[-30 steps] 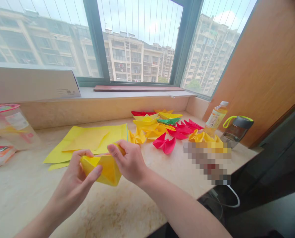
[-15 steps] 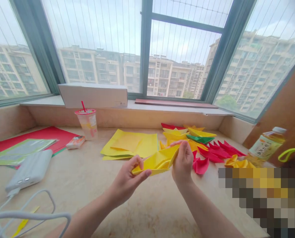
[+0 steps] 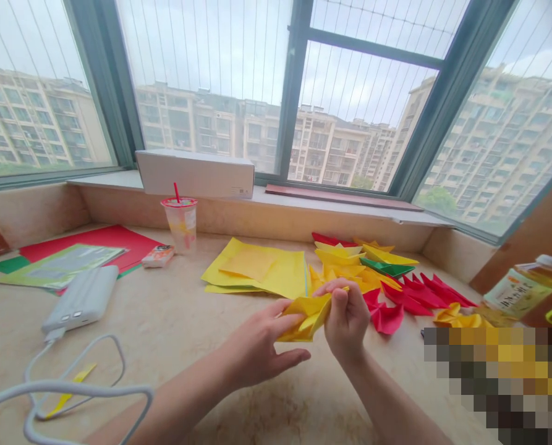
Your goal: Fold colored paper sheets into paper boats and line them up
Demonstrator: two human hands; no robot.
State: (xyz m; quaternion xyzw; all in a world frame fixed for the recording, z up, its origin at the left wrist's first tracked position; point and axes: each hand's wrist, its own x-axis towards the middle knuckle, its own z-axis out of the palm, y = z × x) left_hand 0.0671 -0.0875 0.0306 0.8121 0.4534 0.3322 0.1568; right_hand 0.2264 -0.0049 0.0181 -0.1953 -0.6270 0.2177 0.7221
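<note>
The folded yellow paper (image 3: 307, 314) sits in the air just above the stone counter (image 3: 174, 321), pinched between both hands near the middle of the view. The right hand (image 3: 347, 318) is closed on its upper right corner, fingers curled tight over the fold. The left hand (image 3: 261, 346) supports it from the lower left, thumb and forefinger nipping the edge while the other fingers lie stretched out loosely below.

Just behind the paper lies a stack of flat yellow sheets (image 3: 261, 272), and to the right a spread of finished folded pieces in yellow, red and green (image 3: 377, 272). A tea bottle (image 3: 519, 290) stands at the far right edge. Off to the left are a plastic cup with a red straw (image 3: 180, 224), a small orange packet (image 3: 159, 255), red and green sheets (image 3: 94, 244), and a white power bank (image 3: 81, 298) with its cable (image 3: 72, 386) looping toward the near edge. A long white box (image 3: 196, 175) rests on the window sill.
</note>
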